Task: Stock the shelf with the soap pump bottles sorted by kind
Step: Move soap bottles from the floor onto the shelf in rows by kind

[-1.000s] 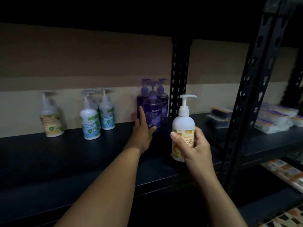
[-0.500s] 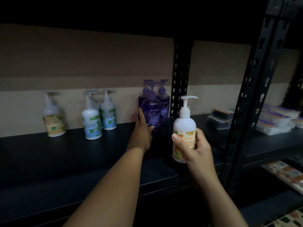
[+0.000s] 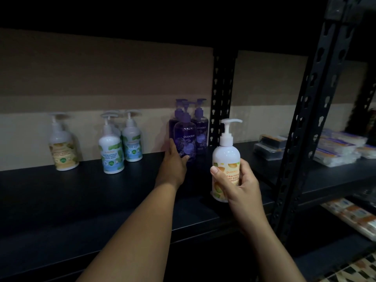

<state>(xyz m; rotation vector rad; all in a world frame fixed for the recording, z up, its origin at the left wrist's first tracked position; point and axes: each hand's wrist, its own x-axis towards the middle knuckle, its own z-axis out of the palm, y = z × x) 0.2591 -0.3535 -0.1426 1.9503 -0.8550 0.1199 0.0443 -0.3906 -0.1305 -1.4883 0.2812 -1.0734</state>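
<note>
Light: dim; your view is dark above the shelf and along the bottom.
Brightest: the white bottle your right hand grips.
Shadows: bottles beyond your left fingers cast soft shadows on the wall.
Distortion: the upright right of your fingers leans.
Focus: far labels soft.

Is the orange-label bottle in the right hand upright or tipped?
Upright: the orange-label soap pump bottle has its pump head on top and base lowest, held in the right hand.
</note>
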